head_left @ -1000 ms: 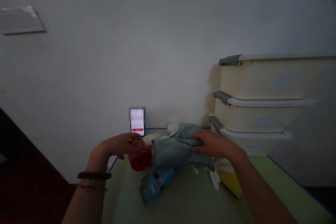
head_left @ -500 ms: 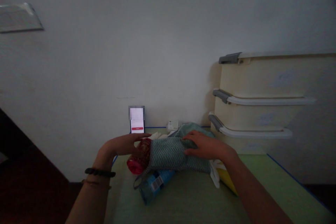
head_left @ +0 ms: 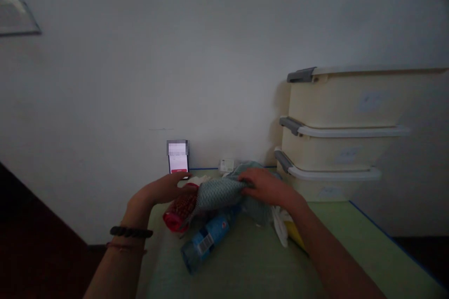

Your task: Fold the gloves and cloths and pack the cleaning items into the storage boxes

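From here I can't tell whether the left fingers (head_left: 178, 178) touch the red bundle (head_left: 181, 208). The teal cloth (head_left: 217, 194) covers the far end of the blue bottle (head_left: 210, 237); the right forearm (head_left: 326, 254) hides part of the yellow thing (head_left: 295, 234). The upper screen of the phone (head_left: 178, 161) is pixelated, labels on the bins (head_left: 322, 103) blur, and my view cuts off the near edge of the desk (head_left: 351, 231)

plain room, stacked storage bins (head_left: 336, 103), table (head_left: 361, 243), bare wall (head_left: 175, 56)

Bottle (head_left: 213, 233) before cloth (head_left: 219, 193) on table (head_left: 259, 266), phone (head_left: 178, 163) behind left, boxes (head_left: 322, 150) right.
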A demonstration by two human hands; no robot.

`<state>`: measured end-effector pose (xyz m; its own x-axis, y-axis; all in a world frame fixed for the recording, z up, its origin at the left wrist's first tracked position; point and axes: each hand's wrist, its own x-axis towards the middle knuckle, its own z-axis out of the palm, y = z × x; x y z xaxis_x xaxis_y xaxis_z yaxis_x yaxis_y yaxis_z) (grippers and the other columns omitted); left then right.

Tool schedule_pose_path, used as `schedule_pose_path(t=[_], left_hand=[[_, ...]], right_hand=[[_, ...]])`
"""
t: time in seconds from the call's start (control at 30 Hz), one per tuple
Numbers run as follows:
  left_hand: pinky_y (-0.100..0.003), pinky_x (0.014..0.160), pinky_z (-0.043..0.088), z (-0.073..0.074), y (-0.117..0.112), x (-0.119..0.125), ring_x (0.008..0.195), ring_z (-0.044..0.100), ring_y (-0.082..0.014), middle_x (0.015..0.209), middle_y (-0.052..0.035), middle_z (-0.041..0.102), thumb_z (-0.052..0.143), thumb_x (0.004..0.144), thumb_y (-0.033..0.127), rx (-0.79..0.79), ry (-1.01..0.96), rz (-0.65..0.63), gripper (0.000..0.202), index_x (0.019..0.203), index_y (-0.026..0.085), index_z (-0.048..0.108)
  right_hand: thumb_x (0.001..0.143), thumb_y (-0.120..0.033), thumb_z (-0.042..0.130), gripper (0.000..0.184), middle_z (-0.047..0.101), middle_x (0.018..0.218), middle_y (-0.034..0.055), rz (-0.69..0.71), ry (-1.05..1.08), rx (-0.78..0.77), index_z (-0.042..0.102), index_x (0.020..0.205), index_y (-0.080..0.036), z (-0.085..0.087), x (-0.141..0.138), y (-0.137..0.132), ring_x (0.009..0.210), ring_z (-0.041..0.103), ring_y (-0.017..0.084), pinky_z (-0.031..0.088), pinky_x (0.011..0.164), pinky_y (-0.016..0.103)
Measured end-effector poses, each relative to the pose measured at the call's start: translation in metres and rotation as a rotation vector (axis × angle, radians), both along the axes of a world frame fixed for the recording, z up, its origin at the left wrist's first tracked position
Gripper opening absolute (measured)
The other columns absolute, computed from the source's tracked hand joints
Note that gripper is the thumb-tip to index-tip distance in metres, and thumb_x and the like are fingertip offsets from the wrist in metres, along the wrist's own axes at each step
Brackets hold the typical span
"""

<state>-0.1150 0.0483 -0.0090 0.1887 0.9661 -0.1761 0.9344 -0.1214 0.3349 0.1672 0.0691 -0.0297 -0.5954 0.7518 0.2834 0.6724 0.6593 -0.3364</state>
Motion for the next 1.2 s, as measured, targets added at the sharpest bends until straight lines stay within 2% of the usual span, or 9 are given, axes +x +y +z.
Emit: schedule_pose_path(t=[0.13, 0.27, 0.5, 0.63, 0.73, 0.83, 0.97, 1.07, 1.2], left_hand=[[-0.035, 0.095, 0.042, 0.007, -0.002, 0.007, 0.115, 0.056, -0.0256, 0.129, -0.0108, 0.059, 0.045, 0.081, 0.051, 0.013, -0.080, -0.062, 0.057, 0.127, 0.019, 0.051], [-0.035, 0.084, 0.048, 0.000, -0.001, 0.019, 0.099, 0.063, -0.0258, 0.110, -0.0112, 0.068, 0.049, 0.078, 0.052, -0.082, -0.097, -0.070, 0.049, 0.112, 0.018, 0.060], [-0.039, 0.085, 0.047, -0.007, -0.007, 0.055, 0.100, 0.062, -0.0299, 0.115, -0.0115, 0.066, 0.072, 0.058, 0.049, -0.073, -0.047, -0.163, 0.074, 0.125, 0.024, 0.054], [-0.039, 0.082, 0.048, -0.001, -0.012, 0.066, 0.097, 0.063, -0.0303, 0.109, -0.0101, 0.067, 0.070, 0.060, 0.051, -0.032, 0.023, -0.249, 0.067, 0.121, 0.026, 0.059], [-0.038, 0.079, 0.050, 0.001, -0.011, 0.066, 0.094, 0.064, -0.0294, 0.108, -0.0102, 0.067, 0.070, 0.061, 0.048, -0.011, -0.031, -0.235, 0.064, 0.119, 0.024, 0.060], [-0.034, 0.072, 0.052, 0.003, -0.007, 0.057, 0.087, 0.066, -0.0267, 0.103, -0.0077, 0.069, 0.067, 0.065, 0.047, 0.020, -0.169, -0.178, 0.053, 0.112, 0.024, 0.064], [-0.032, 0.065, 0.053, 0.008, 0.000, 0.036, 0.079, 0.067, -0.0251, 0.091, -0.0061, 0.071, 0.062, 0.069, 0.050, 0.127, -0.293, -0.061, 0.047, 0.105, 0.021, 0.064], [-0.033, 0.063, 0.054, 0.010, 0.003, 0.024, 0.075, 0.066, -0.0244, 0.089, -0.0065, 0.069, 0.061, 0.070, 0.054, 0.277, -0.349, 0.033, 0.052, 0.109, 0.019, 0.060], [-0.036, 0.066, 0.054, 0.007, 0.006, 0.019, 0.077, 0.065, -0.0241, 0.095, -0.0085, 0.066, 0.058, 0.073, 0.055, 0.431, -0.374, 0.070, 0.060, 0.119, 0.017, 0.053]], right_hand=[[0.087, -0.020, 0.046, 0.020, 0.061, 0.088, 0.0077, -0.107, 0.198, 0.147, 0.065, 0.094, -0.016, 0.025, 0.013, 0.001, 0.083, 0.058, 0.019, 0.045, 0.076, 0.033], [0.086, -0.022, 0.047, 0.016, 0.060, 0.088, 0.0058, -0.270, 0.671, 0.426, 0.058, 0.096, -0.017, 0.038, 0.018, -0.005, 0.083, 0.056, 0.019, 0.044, 0.076, 0.034], [0.087, -0.027, 0.047, 0.025, 0.051, 0.104, 0.0078, -0.354, 1.069, 0.677, 0.043, 0.112, -0.022, 0.034, 0.007, -0.003, 0.097, 0.053, 0.021, 0.045, 0.083, 0.039], [0.090, -0.026, 0.039, 0.038, 0.039, 0.129, 0.0174, -0.430, 0.417, 0.245, 0.038, 0.127, -0.018, 0.017, 0.008, 0.007, 0.122, 0.041, 0.026, 0.037, 0.097, 0.048], [0.073, -0.030, 0.065, 0.048, 0.049, 0.129, 0.0160, -0.288, 0.063, -0.082, 0.055, 0.119, -0.019, 0.003, 0.017, 0.008, 0.117, 0.050, 0.030, 0.042, 0.094, 0.045], [0.063, -0.033, 0.075, 0.060, 0.055, 0.128, 0.0144, -0.226, -0.076, -0.234, 0.059, 0.119, -0.020, -0.001, 0.029, 0.007, 0.113, 0.056, 0.031, 0.044, 0.093, 0.041], [0.059, -0.035, 0.077, 0.088, 0.049, 0.136, 0.0182, -0.275, -0.173, -0.333, 0.042, 0.137, -0.017, 0.002, 0.033, 0.005, 0.119, 0.051, 0.035, 0.043, 0.094, 0.043], [0.053, -0.033, 0.080, 0.103, 0.048, 0.134, 0.0237, -0.339, -0.217, -0.414, 0.032, 0.142, -0.017, -0.002, 0.027, 0.005, 0.099, 0.064, 0.035, 0.052, 0.075, 0.041], [0.064, -0.020, 0.072, 0.082, 0.063, 0.115, 0.0205, -0.372, -0.198, -0.461, 0.036, 0.137, -0.019, -0.012, 0.016, 0.007, 0.066, 0.070, 0.024, 0.051, 0.051, 0.030]])
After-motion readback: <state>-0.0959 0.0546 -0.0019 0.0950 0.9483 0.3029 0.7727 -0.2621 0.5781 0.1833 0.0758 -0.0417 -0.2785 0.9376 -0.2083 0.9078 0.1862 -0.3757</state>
